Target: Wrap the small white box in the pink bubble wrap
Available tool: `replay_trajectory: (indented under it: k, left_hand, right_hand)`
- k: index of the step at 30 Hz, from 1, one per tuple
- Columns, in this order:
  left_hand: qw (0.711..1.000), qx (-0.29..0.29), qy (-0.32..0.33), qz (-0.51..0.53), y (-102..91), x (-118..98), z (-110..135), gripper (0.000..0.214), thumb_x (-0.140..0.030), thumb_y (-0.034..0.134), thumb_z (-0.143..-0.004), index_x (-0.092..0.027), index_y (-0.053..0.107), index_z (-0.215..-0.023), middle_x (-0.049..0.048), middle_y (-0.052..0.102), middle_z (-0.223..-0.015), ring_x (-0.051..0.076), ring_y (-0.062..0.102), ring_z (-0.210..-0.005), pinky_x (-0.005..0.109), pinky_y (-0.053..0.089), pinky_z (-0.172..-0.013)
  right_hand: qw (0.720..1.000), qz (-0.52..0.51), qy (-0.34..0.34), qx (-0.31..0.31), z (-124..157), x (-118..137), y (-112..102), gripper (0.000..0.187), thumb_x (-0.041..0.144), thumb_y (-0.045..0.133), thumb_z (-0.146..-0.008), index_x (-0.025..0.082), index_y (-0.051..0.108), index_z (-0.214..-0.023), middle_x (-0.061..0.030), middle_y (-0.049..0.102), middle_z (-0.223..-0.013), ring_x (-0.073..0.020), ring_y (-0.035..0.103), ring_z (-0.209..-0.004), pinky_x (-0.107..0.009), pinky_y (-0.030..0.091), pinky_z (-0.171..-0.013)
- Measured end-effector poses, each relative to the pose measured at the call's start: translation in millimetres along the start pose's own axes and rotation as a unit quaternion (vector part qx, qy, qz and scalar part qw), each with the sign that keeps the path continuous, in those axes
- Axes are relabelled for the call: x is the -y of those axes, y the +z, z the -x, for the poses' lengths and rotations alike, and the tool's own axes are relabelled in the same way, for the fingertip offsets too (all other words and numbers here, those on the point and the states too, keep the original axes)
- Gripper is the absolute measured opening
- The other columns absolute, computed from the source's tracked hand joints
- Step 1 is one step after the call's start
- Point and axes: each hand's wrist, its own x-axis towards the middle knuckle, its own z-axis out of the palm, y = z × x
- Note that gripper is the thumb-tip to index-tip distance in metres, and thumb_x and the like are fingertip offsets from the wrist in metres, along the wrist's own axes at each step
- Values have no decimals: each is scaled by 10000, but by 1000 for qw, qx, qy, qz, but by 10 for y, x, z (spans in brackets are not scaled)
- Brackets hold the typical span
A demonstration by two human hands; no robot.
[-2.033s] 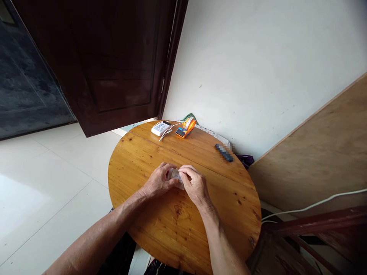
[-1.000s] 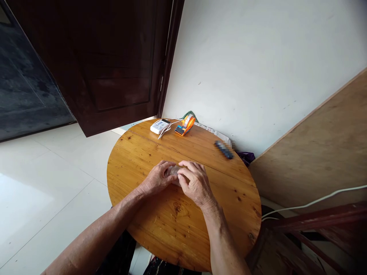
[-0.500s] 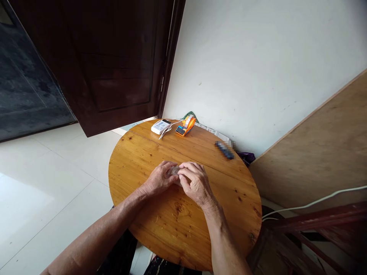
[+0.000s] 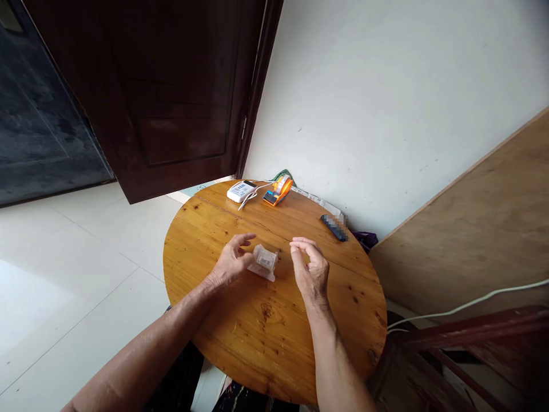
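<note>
Now the left hand (image 4: 231, 262) is spreading, the right hand (image 4: 312, 272) parting, pinch unclear, uncovering the packet (image 4: 265, 261) inside the table's edge (image 4: 170, 260).

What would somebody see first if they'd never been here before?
Probably the bright orange tape holder near the far edge of the round wooden table. Next might be the small whitish packet lying near the table's middle, then the big dark door at the upper left.
</note>
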Motion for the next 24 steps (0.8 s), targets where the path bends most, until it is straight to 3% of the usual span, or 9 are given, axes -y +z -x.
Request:
replay_trajectory:
  k: [3, 5, 12, 24]
  left_hand:
    - [978, -96, -104, 154, -62, -10, -65, 404, -266, 645, -570, -135, 662, -952, 57, 657, -943, 154, 614, -784, 250, 479, -672]
    - [961, -122, -138, 208, -87, -16, -95, 354, -269, 664, -529, -136, 645, -857, 34, 646, -865, 117, 595, -697, 215, 449, -609]
    - [959, -117, -146, 211, -47, -29, -87, 317, -264, 663, -494, -137, 637, -783, 17, 638, -800, 91, 572, -609, 198, 417, -545]
    - [966, -109, -142, 188, -15, -20, -76, 300, -282, 685, -521, -144, 651, -785, -22, 580, -651, 79, 518, -539, 186, 363, -489]
  right_hand:
    - [997, -20, 79, -6, -9, -132, 3, 160, 315, 565, -822, 202, 677, -810, -96, 716, -938, -238, 669, -899, -384, 544, -802]
    - [992, -33, 122, 14, -7, -180, 6, 175, 339, 577, -794, 202, 685, -805, -87, 731, -912, -231, 676, -837, -363, 548, -743]
    - [990, -35, 123, 66, 20, -135, 18, 194, 362, 574, -784, 209, 695, -791, -78, 739, -954, -228, 672, -839, -351, 527, -732]
    - [991, -25, 105, 82, 28, -156, 25, 185, 347, 560, -794, 216, 690, -802, -79, 735, -977, -239, 674, -897, -373, 523, -773]
